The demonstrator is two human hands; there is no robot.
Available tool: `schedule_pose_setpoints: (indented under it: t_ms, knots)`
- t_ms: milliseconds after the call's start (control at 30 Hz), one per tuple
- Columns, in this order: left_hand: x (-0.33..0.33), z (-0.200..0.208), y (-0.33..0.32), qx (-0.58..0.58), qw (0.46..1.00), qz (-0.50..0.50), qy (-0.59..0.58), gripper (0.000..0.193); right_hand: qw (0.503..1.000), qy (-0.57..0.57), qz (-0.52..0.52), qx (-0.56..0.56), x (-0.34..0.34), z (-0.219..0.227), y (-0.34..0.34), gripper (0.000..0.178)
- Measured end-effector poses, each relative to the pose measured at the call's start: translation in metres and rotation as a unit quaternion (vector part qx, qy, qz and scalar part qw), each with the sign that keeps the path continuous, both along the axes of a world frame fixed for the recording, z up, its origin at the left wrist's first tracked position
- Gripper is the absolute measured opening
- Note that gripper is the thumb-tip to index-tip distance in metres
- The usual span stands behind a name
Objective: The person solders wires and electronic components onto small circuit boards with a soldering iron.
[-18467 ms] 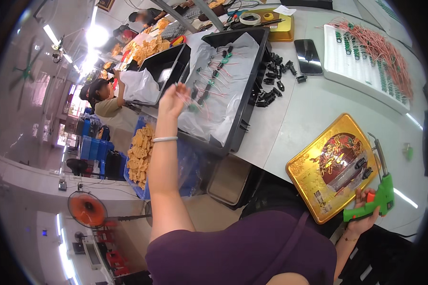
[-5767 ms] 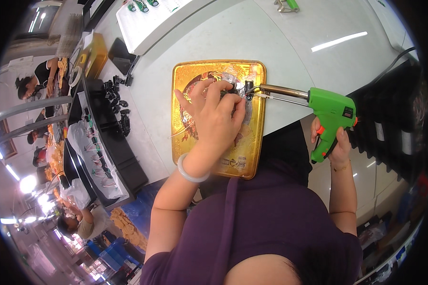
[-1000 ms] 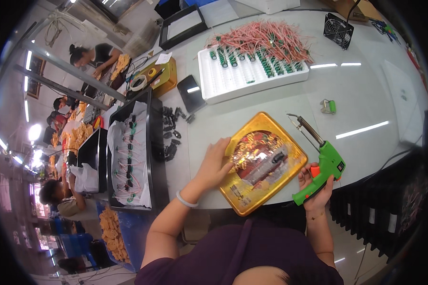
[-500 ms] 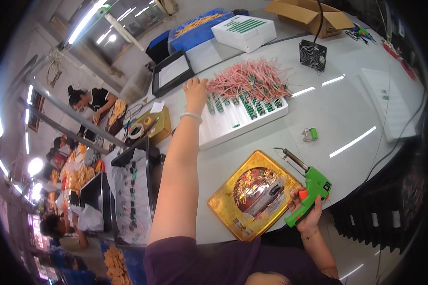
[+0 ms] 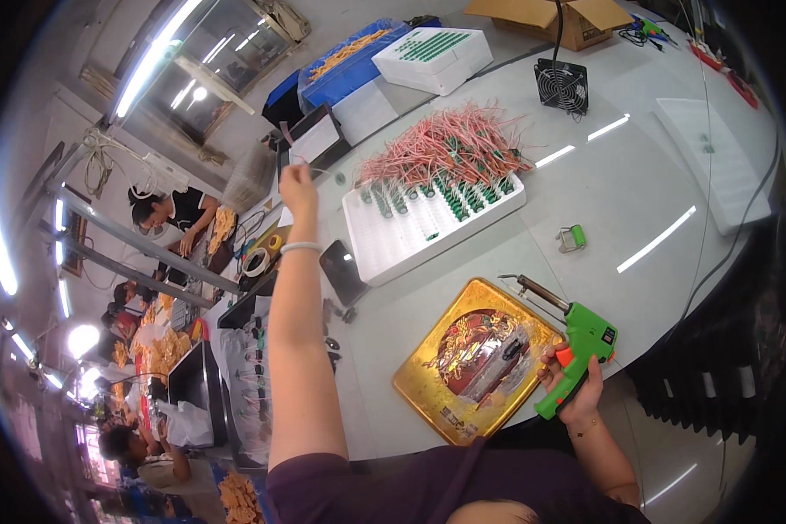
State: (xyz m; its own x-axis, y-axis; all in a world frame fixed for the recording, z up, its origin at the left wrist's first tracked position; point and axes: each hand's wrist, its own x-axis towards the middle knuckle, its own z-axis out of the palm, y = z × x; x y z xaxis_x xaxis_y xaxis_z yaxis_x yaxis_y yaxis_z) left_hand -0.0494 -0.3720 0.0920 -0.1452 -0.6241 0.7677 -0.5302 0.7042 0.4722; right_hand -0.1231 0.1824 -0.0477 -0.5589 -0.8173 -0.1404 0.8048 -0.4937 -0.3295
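Observation:
My right hand (image 5: 575, 384) is wrapped round the grip of a green soldering gun (image 5: 589, 337) with an orange trigger. Its metal tip and thin feed tube reach over the far right edge of a gold square tin lid (image 5: 419, 382). At the far left, my left hand (image 5: 298, 189) is closed in a pinch beside a black tray (image 5: 348, 140). A pink wire (image 5: 286, 133) shows at its fingertips, and a small blurred green disc (image 5: 341, 178) hangs just right of it. To its right, a white foam tray (image 5: 371, 249) carries green coils under a heap of pink wires (image 5: 454, 144).
A dark phone (image 5: 344, 272) lies left of the foam tray. A small green-handled holder (image 5: 571, 238) and a black fan (image 5: 561, 87) stand to the right. Another foam board (image 5: 716, 175) lies at the far right. Co-workers sit at the left; one person (image 5: 188, 214) bends over work.
My left hand has moved left from the edge of the wire heap towards the black tray, its fingers now closed. The soldering gun stays in my right hand. The view has shifted slightly.

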Motion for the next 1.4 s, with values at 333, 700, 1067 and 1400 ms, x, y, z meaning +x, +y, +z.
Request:
schedule_pose_setpoints:
  t_ms: [333,700,1067,1400]
  knots:
    - [0.113,0.112,0.093,0.152,0.919,-0.295,0.212,0.012,1.0,0.003,0.013,-0.015,0.003,-0.008,0.006,0.051]
    - [0.211,0.038,0.322,0.475,0.807,-0.315,0.157,0.01,0.996,0.025,0.008,-0.083,-0.01,-0.026,0.005,0.051]
    - [0.184,-0.035,0.416,0.534,0.656,-0.422,0.325,0.022,0.989,0.139,0.043,-0.003,0.002,-0.007,0.017,0.054]
    - [0.147,-0.052,0.455,0.598,0.617,-0.462,0.218,0.02,0.862,0.47,0.115,0.153,0.077,0.083,0.006,0.033]
